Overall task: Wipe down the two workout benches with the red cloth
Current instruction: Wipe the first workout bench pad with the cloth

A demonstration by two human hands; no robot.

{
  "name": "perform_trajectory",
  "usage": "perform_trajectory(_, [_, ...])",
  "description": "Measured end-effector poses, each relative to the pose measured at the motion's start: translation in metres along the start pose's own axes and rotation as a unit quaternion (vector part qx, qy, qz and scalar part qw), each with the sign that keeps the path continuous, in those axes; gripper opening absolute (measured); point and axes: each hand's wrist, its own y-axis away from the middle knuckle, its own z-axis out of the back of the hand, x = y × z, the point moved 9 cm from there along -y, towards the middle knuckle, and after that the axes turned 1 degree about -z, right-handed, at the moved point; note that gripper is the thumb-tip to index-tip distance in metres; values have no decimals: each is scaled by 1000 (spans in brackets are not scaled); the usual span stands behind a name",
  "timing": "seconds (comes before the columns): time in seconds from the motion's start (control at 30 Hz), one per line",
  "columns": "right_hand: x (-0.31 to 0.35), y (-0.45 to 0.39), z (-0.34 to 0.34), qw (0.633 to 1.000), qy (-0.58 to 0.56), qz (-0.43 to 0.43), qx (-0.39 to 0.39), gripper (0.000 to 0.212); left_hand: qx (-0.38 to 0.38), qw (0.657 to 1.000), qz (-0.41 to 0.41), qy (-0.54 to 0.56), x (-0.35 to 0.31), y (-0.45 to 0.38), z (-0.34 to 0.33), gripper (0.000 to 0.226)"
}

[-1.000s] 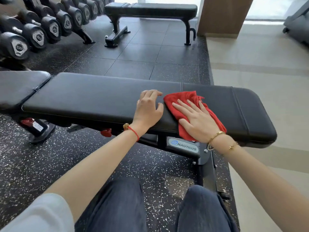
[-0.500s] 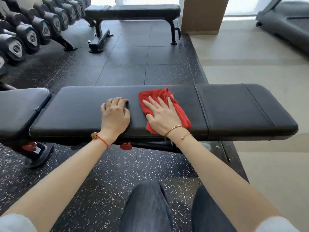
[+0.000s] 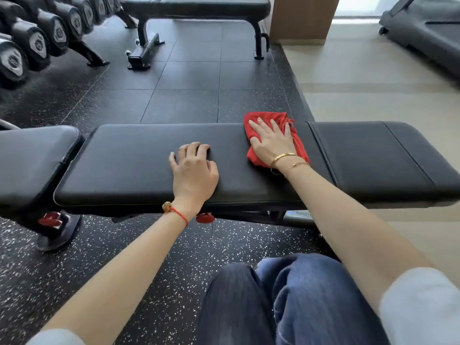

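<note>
A black padded workout bench (image 3: 129, 158) stretches across the view in front of me. My right hand (image 3: 272, 143) lies flat, fingers spread, pressing the red cloth (image 3: 297, 141) onto the pad near its far edge, just left of a seam. My left hand (image 3: 194, 170) rests on the pad's middle with its fingers curled, holding nothing. A second black bench (image 3: 199, 6) stands farther back on the dark floor tiles.
A rack of dumbbells (image 3: 37, 43) lines the back left. A wooden pillar (image 3: 303, 18) stands behind the far bench, and a treadmill (image 3: 428, 28) sits at the back right on pale floor. My knees in jeans (image 3: 286, 302) are below the bench. A red adjustment knob (image 3: 204, 217) hangs under the pad.
My right hand has slid the red cloth away from me toward the pad's far edge and away from my left hand. My left hand stays resting on the pad.
</note>
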Motion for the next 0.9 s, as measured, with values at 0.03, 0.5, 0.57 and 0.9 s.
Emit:
perform_trajectory(0.03, [7, -2, -1, 1000, 1, 10, 4, 56, -1, 1000, 0, 1, 0, 0, 0, 39])
perform_trajectory(0.5, [-50, 85, 16, 998, 40, 30, -29, 61, -9, 1000, -9, 5, 3, 1, 2, 41])
perform_trajectory(0.57, [-76, 63, 22, 998, 52, -34, -29, 58, -6, 1000, -9, 1, 1, 2, 2, 42])
perform_trajectory(0.9, [-5, 67, 4, 996, 16, 85, 0, 58, -5, 1000, -7, 5, 2, 2, 3, 42])
